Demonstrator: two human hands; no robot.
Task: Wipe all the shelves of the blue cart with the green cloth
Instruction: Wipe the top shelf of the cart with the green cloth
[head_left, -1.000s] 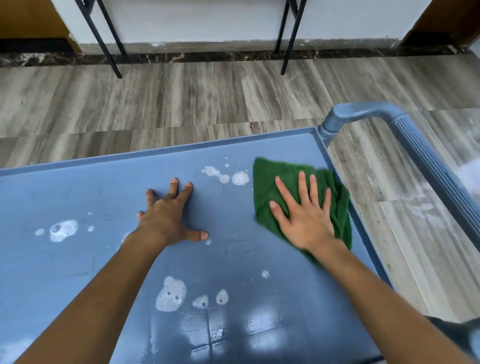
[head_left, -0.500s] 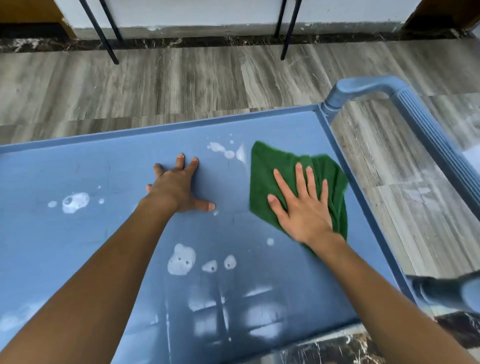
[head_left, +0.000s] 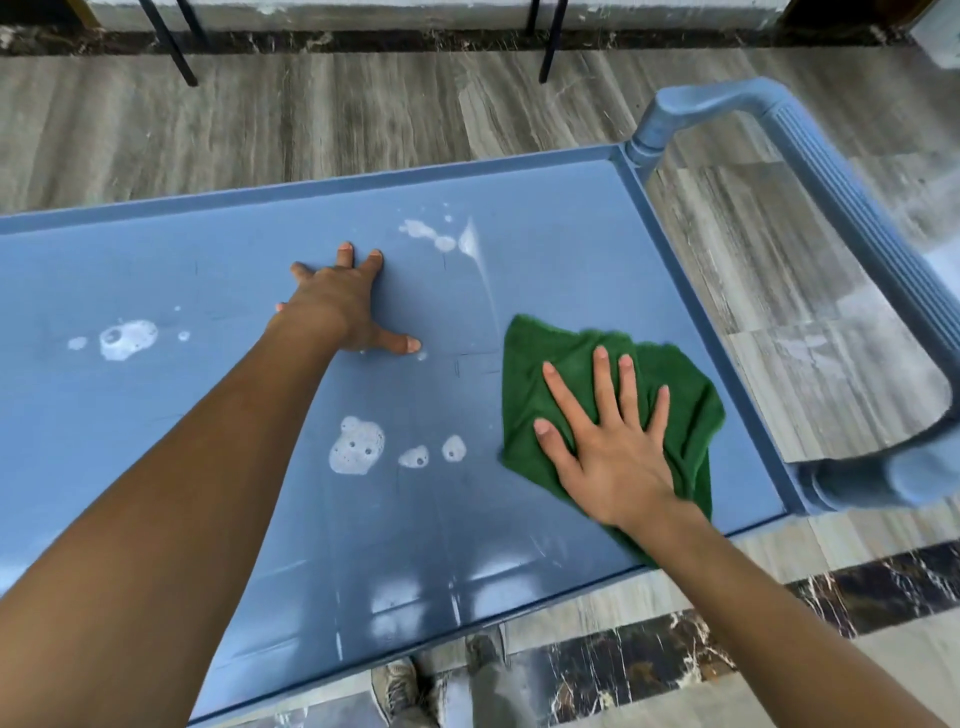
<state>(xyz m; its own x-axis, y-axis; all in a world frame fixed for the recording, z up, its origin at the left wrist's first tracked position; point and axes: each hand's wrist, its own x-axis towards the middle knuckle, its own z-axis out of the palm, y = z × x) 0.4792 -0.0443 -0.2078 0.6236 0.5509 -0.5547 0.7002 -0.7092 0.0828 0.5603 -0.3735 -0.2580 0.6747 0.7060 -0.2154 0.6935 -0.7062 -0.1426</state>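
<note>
Nearest the camera, a shoe (head_left: 397, 688) shows on the dark marbled floor strip (head_left: 597, 675), just below the near rim of the blue cart (head_left: 156, 213). Both bare forearms reach forward over the cart's top shelf (head_left: 545, 291), whose near part shines wet.

The right hand (head_left: 608, 447) lies flat, palm down with fingers spread, pressing on the green cloth (head_left: 550, 358). The cloth is crumpled under and around that hand, sticking out beyond the fingertips and to both sides, and it sits on the shelf close to the cart's right rim. Just left of the right thumb are three foam patches (head_left: 357, 447), one large and two small.

The left hand (head_left: 337, 306) is farther out, also open and flat on the bare shelf, fingers splayed, thumb pointing toward the cloth but well short of it. It holds nothing. Left of that hand is another foam blob (head_left: 127, 339); beyond its fingertips and to the right is a foam smear (head_left: 431, 236) with a pale wiped streak beside it.

Right of the right hand the cart handle (head_left: 831, 171) curves up and away. Beyond the far rim lies the grey wood-grain floor (head_left: 311, 119), with two dark metal legs (head_left: 548, 47) standing at the wall
</note>
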